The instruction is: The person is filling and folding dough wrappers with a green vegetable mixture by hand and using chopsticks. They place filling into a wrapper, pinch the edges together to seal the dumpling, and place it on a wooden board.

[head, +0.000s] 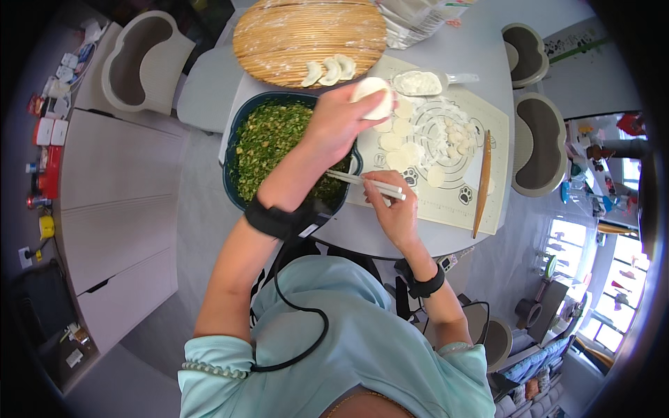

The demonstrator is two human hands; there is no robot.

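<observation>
A round dumpling wrapper lies in my left hand, which is raised above the far right side of the filling basin. My right hand grips a pair of white chopsticks whose tips reach into the dark blue basin. Chopped green filling fills much of that basin, and my left forearm hides part of it. Several flat wrappers are spread over the cream pastry mat to the right. Beyond the basin, 3 folded dumplings rest on a round slatted wooden tray.
A wooden rolling pin lies along the mat's right side, near small dough pieces in loose flour. A scoop of flour rests at the mat's far edge. Behind it stands a silvery bag. Chairs flank the table.
</observation>
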